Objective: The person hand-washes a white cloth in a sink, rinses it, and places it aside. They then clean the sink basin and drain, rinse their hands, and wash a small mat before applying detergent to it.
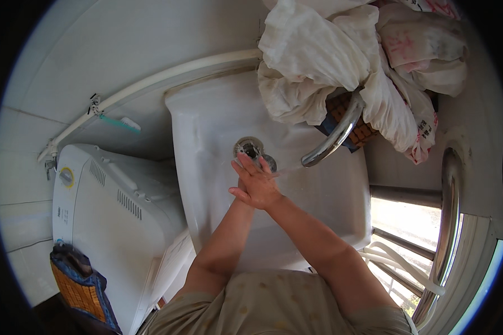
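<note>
Both my hands are over the white ceramic sink (218, 113), one laid across the other. My right hand (257, 186) is on top, back up, fingers slightly apart and thumb out to the left. Beneath it is my left hand (242, 184), mostly hidden, so its fingers cannot be made out. A thin stream of water runs from the curved chrome faucet (333, 140) onto the right hand. Just past the fingertips is the drain (248, 144), with splashing water and a round metal piece (268, 162) beside it. Neither hand shows an object in it.
White cloth-like bags (314, 50) hang over the faucet's base and the sink's back right. A white appliance (113, 209) with a knob stands left, a woven mat (77, 289) on it. A brush (128, 124) hangs from the wall pipe (151, 79). Metal bars (406, 197) and a pale hose (406, 264) are at right.
</note>
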